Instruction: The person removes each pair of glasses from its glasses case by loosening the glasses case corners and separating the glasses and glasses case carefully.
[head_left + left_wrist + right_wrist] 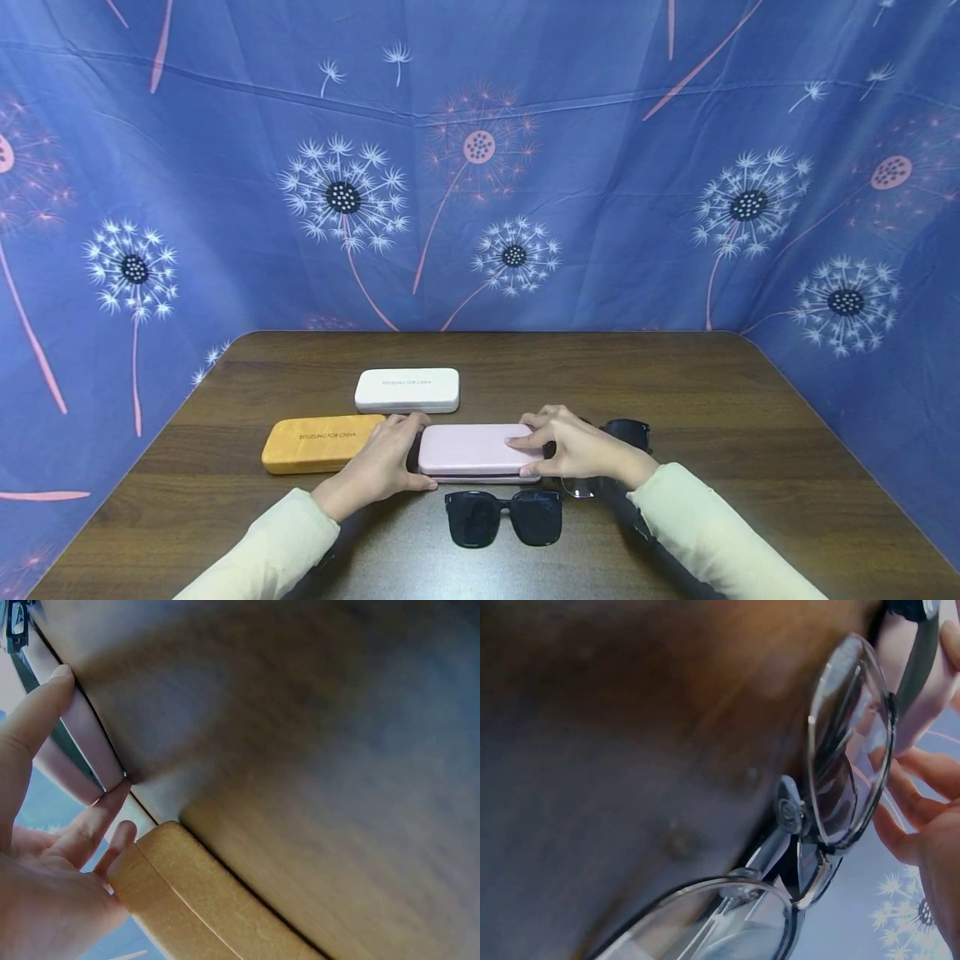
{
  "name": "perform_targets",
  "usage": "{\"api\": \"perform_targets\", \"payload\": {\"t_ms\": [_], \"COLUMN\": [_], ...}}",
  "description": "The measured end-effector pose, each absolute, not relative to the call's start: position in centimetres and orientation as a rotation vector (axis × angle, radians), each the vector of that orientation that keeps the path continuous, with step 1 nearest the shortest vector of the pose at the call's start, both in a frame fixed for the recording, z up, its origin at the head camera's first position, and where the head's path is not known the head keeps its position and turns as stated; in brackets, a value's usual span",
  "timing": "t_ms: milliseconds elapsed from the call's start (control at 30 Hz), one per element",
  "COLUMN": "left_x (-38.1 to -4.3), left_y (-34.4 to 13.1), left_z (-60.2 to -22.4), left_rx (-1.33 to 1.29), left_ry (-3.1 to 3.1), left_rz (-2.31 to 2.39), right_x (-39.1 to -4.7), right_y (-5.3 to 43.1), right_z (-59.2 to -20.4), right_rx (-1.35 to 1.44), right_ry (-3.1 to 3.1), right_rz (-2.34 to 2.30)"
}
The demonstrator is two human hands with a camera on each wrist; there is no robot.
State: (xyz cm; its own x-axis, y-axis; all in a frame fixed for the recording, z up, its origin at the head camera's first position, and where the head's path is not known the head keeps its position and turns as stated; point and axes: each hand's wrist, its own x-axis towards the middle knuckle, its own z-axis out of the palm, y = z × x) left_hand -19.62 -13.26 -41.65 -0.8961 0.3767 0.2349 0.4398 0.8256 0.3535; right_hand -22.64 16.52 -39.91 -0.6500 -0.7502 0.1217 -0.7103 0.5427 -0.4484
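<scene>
A pink glasses case [472,448] lies in the middle of the table, its lid slightly raised; a dark green gap shows along its side in the left wrist view. My left hand [384,463] holds the left end, thumb at the front edge of the base and fingers round the far corner. At the right end, my right hand [573,448] grips the case, with a finger lying on top of the lid and the thumb at its front edge. Black sunglasses [474,521] lie folded just in front of the case. What the case contains is hidden.
An orange-yellow glasses case [318,450] sits beside my left hand, and a white case [408,392] stands behind it. Clear glasses [892,742] lie under my right wrist, with another dark-lensed pair [630,433] behind that forearm. A blue dandelion-print cloth [600,167] hangs behind the table.
</scene>
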Motion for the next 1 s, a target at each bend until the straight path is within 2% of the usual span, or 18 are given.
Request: {"api": "perform_targets", "payload": {"t_ms": [767, 1000], "left_x": [-19.57, -19.77], "left_y": [-12.91, -12.98], "left_z": [-41.46, -41.46], "left_rx": [-0.677, -0.678], "left_ry": [-2.879, -2.876], "left_rz": [-0.476, -0.460], "right_x": [-22.32, -22.10], "right_y": [16.03, 16.01], "right_z": [-40.46, -40.53], "right_rx": [-1.533, -1.469], "right_ry": [2.946, 2.971], "right_rz": [-0.314, -0.154]}}
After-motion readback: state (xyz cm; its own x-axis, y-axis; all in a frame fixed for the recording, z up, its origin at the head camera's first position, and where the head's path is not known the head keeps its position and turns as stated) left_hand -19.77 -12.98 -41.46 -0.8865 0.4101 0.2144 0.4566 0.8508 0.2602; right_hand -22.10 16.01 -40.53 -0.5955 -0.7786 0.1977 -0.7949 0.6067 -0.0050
